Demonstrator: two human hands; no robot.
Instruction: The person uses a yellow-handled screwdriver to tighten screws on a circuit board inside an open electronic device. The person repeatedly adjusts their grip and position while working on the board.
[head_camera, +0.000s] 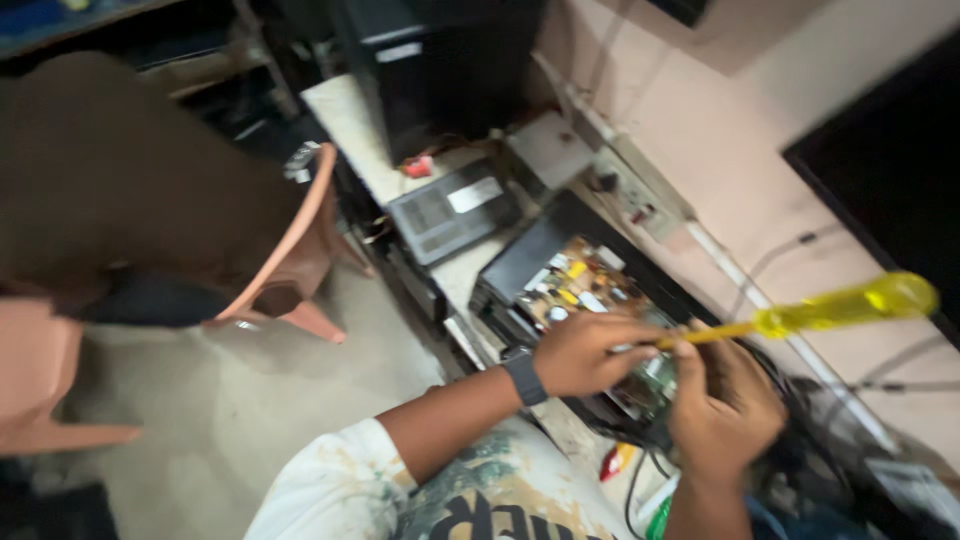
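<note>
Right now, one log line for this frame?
left hand: on open case, over board | right hand: pinching screwdriver shaft | handle: yellow, pointing away | blur: heavy

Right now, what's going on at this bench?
A person is bent over an opened black electronic unit on a cluttered workbench, its circuit board exposed. Both hands meet over the board: the left hand, with a dark wristband, and the right hand pinch the shaft of a screwdriver with a clear yellow handle, which sticks out to the right toward the wall. The picture is motion-blurred, so the tip cannot be seen. An orange plastic chair stands to the left.
</note>
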